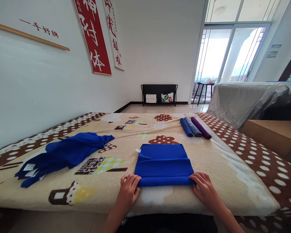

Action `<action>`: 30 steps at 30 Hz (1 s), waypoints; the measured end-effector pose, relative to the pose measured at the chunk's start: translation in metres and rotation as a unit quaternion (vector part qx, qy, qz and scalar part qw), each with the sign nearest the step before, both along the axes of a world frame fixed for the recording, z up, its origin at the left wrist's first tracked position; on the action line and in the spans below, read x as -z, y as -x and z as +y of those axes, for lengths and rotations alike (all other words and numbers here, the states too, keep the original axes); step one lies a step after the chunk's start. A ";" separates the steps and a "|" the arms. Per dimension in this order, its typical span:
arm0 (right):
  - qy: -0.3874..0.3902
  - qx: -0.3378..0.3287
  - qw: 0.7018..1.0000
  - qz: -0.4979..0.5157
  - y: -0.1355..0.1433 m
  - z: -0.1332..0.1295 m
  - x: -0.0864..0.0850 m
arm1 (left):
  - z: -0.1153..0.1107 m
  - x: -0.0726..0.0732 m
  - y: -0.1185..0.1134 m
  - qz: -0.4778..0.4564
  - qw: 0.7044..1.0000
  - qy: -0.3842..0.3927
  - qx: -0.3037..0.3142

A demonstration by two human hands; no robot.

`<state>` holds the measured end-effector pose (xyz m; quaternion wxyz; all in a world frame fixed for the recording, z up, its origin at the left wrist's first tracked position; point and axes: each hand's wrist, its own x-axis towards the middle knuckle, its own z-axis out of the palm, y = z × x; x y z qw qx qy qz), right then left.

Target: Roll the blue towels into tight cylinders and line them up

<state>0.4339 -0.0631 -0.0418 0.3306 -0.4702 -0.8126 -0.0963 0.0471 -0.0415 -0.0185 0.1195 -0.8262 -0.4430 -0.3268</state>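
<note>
A bright blue folded garment (163,158) with a small white label at its far left corner lies flat in front of me. Its near edge is rolled into a narrow tube. My left hand (130,187) grips the left end of that roll, fingers on top and thumb near the front. At the roll's right end, my right hand (203,185) holds it in the same way. To the left, a crumpled heap of blue clothing (72,150) shows white labels. Three tight cloth rolls lie side by side further back: a blue roll (186,127), a grey-blue roll (192,126) and a purple roll (201,128).
A cream patterned blanket (232,187) with a brown dotted border covers the bed-like surface under everything. A cardboard box (273,136) and a plastic-covered piece of furniture (244,97) stand at the right. A black rack (159,94) is by the far wall.
</note>
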 end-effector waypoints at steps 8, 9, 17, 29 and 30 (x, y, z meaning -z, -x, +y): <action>0.000 -0.002 1.000 0.007 0.001 0.001 0.002 | -0.001 -0.003 -0.002 0.001 1.000 -0.016 -0.005; 0.000 -0.003 1.000 0.008 0.001 0.001 0.002 | -0.001 -0.004 -0.002 0.002 1.000 -0.016 -0.004; -0.003 -0.007 1.000 0.012 0.001 0.001 0.001 | 0.000 -0.002 0.000 0.016 1.000 -0.017 -0.004; 0.001 -0.008 1.000 0.014 0.005 -0.002 -0.005 | -0.003 -0.001 0.002 0.015 1.000 0.010 -0.003; 0.004 -0.008 1.000 0.013 0.006 -0.004 -0.007 | -0.004 -0.003 0.002 0.012 1.000 0.018 -0.002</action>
